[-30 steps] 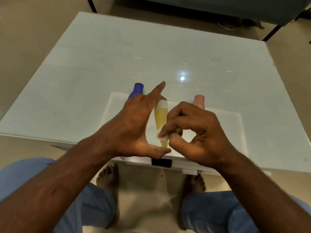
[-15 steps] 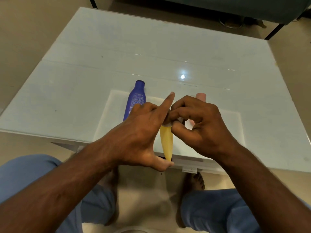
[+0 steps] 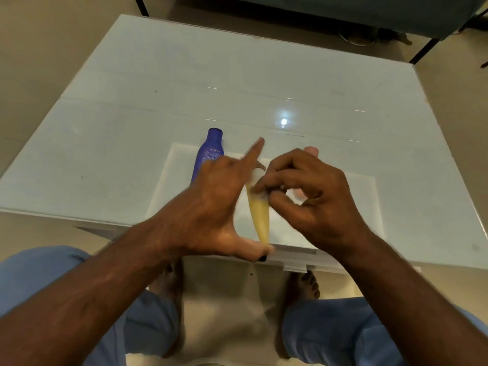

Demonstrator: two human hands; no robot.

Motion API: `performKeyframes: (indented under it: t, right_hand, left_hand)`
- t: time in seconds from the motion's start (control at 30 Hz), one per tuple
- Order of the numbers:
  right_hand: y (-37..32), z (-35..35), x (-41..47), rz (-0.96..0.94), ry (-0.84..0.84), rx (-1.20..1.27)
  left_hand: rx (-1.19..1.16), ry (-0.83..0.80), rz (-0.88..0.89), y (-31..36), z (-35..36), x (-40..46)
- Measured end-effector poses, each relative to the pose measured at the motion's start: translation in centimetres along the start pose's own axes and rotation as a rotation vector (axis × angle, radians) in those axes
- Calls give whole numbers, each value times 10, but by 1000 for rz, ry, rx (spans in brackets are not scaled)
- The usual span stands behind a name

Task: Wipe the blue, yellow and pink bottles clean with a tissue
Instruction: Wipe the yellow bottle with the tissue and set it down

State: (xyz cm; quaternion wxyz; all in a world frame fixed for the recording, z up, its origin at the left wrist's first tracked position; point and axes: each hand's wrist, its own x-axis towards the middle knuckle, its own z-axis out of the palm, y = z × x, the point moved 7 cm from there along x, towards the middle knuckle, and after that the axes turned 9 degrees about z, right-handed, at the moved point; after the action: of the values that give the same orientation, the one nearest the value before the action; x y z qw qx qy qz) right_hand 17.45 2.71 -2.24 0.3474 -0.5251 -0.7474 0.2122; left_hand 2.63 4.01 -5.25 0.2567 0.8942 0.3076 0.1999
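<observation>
Left hand point(image 3: 219, 204): grasps the yellow bottle point(image 3: 260, 220), thumb under the bottle's near end, index finger stretched out straight past its far end; the other fingers curl behind it.
Right hand point(image 3: 306, 196): fingers bunched and clenched on a white tissue point(image 3: 257, 178), which they press against the upper part of the yellow bottle.
Yellow bottle: between the two hands, lifted off the table, lying lengthwise away from the person with its narrow end at the left thumb and its far, wider end wrapped by the tissue.
Tissue: crumpled, partly covered by the right fingertips; only a small white patch shows between the left index finger and the right knuckles.
Blue bottle point(image 3: 207, 154): lying on the table just beyond the left hand, cap pointing away from the person; its near end is hidden behind the left knuckles.
Pink bottle point(image 3: 311, 150): beyond the right hand, almost wholly hidden; only its far tip shows above the right knuckles.
Table point(image 3: 132, 154): pale glass top under both hands; its near edge runs beneath the wrists.
Person: blue trousers and bare feet visible below the table edge.
Blur: both hands slightly smeared.
</observation>
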Motion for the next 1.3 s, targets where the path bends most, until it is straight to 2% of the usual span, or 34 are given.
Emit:
performKeyframes:
  t: [0.1, 0.3, 0.37, 0.4, 0.5, 0.53, 0.6, 0.67, 0.7, 0.77, 0.93, 1.0, 1.07, 1.13, 1.3]
  right_hand:
    - [5, -3, 3, 45, 54, 3]
    - [-9, 9, -2, 16, -148, 121]
    - [-5, 5, 1, 76, -91, 162]
    - [2, -2, 3, 148, 0, 212]
    - [38, -24, 4, 537, 237, 505]
    - [48, -23, 3, 668, 218, 580]
    - [57, -4, -3, 854, 49, 759]
    - [54, 16, -7, 934, -108, 876]
    - [55, 20, -7, 938, -135, 886]
    - [58, 25, -6, 903, -163, 809]
    - [64, 29, -11, 924, -253, 348]
    - [60, 19, -8, 824, -214, 12]
    - [57, 3, 0, 725, -123, -190]
    - [55, -14, 4, 687, -30, -200]
    - [58, -42, 4, 709, 178, 69]
  left_hand:
    - [-28, -48, -5, 8, 11, 0]
    - [20, 187, -74, -17, -28, 3]
    - [-22, 233, -124, -22, -34, 2]
    - [-77, 262, -149, -22, -36, 1]
    - [-307, 369, -184, -22, -38, 2]
    - [-377, 388, -175, -21, -36, 4]
    - [-457, 380, -151, -19, -30, 6]
    - [-436, 333, -129, -16, -24, 9]
    - [-395, 305, -120, -14, -23, 9]
    - [-281, 249, -110, -14, -19, 10]
    - [-93, 62, -149, -23, 2, 4]
    - [-43, -25, -201, -27, 11, 3]
    - [45, -134, -240, -30, 21, 3]
    - [132, -210, -240, -29, 27, 3]
    - [268, -261, -229, -29, 27, 6]
